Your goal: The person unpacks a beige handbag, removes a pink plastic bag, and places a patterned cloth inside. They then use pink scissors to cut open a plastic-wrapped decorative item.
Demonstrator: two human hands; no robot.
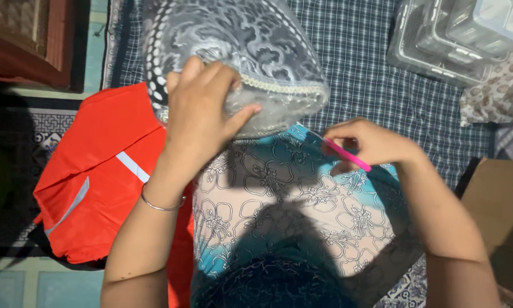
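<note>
Left hand [202, 108] grips grey patterned lace cloth [233, 51], fingers curled over its beaded edge above the lap. Right hand [368, 142] pinches a pink hook [348, 155], fingers closed; its tip is hidden. Clear plastic boxes [445, 40] sit top right, cut off. Orange bag [102, 177] lies left; brown cardboard box [499, 211] right, partly out of frame.

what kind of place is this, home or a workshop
Most likely a home, with handwork done on a bed or floor mat: a checked cloth covers the surface, a patterned rug lies at the left, and clear plastic boxes sit nearby.
</note>
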